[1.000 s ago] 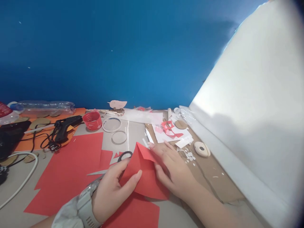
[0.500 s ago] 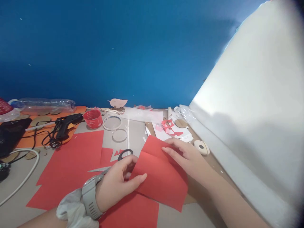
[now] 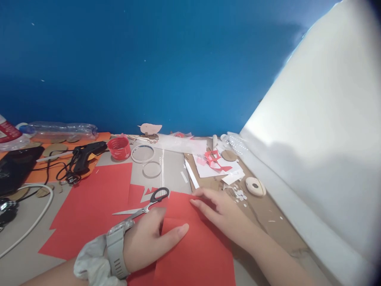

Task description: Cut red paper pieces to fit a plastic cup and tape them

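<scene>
The back is filled by a blue wall (image 3: 184, 71), the right by a pale sloping surface (image 3: 324, 103). At the left of the worktop (image 3: 176, 162), an orange sheet (image 3: 55, 175) is partly covered by a black glue gun (image 3: 84, 157), its cord loosely looped. Behind it a clear plastic bottle (image 3: 68, 129) is laid on its side. Farther right are seen a red cup-like ring (image 3: 119, 153) and a pink bird cut-out (image 3: 151, 128) — at the right, a cardboard disc (image 3: 229, 155) and scattered white dots (image 3: 239, 195).
</scene>
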Demonstrator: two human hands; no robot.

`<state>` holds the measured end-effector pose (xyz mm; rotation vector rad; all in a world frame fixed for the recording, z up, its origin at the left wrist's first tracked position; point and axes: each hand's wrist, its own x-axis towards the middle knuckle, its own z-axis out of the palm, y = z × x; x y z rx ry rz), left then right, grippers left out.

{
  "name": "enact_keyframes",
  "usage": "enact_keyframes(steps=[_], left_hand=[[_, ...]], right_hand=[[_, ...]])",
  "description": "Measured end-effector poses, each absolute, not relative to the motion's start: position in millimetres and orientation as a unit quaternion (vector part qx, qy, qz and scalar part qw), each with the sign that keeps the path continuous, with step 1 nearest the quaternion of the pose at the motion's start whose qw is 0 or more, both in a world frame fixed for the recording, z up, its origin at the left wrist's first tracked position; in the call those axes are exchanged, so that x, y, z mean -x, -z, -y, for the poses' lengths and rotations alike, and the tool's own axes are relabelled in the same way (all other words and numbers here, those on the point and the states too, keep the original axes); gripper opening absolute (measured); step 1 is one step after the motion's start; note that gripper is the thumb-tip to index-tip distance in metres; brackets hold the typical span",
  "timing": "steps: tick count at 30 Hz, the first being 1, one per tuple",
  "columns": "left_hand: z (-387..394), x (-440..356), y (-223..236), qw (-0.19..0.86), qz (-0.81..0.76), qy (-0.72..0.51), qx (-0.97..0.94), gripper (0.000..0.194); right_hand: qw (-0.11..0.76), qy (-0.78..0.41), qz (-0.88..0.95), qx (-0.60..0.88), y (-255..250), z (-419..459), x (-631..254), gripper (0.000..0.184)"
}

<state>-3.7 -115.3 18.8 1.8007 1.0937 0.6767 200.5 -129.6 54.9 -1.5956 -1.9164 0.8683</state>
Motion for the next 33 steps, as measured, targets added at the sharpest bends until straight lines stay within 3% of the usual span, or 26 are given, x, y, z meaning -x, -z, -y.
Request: enact_keyframes(steps=[5,12,16,20,22,29,30,33], left_hand=[[118.0,-1.5,-23.0,0.436,-0.427,-0.250,-0.752,0.021],[116.7,-1.1,-25.9,0.440,-0.367,-0.265,-0.776,0.019],[115.1,1.0,-24.0,0.442,-0.378,-0.293,-0.759,0.019],[114.1,1.8,-21.9,0.474,-0.377,-0.296,-0.739,0.017],[114.1,2.6,-19.9,0.475,-0.389,-0.284,-0.737,0.017],[112.0,0.1,-18.4,0.394,-0.422,-0.289,-0.763,0.014],[111.2,-0.4,-18.3,0.383,-0.430,-0.317,-0.753,0.018],[108.6,0.4,-17.9,0.366,-0.453,-0.389,-0.714,0.055]], right_hand=[[0.261,-0.263,0.700,0.611,-45.5,128.7,-202.5,0.018],[0.302,-0.160,0.759,0.555,-28.3,128.3,-202.1,0.035],[0.252,-0.183,0.815,0.488,-32.3,129.1,-203.3,0.033],[0.215,-0.204,0.828,0.476,-36.9,130.0,-202.6,0.070],[0.209,-0.201,0.821,0.491,-37.6,130.6,-201.3,0.076],[0.188,-0.214,0.783,0.554,-39.1,132.8,-201.1,0.066],[0.189,-0.218,0.779,0.556,-40.3,132.7,-201.1,0.063],[0.177,-0.232,0.780,0.554,-44.0,132.6,-199.7,0.050]])
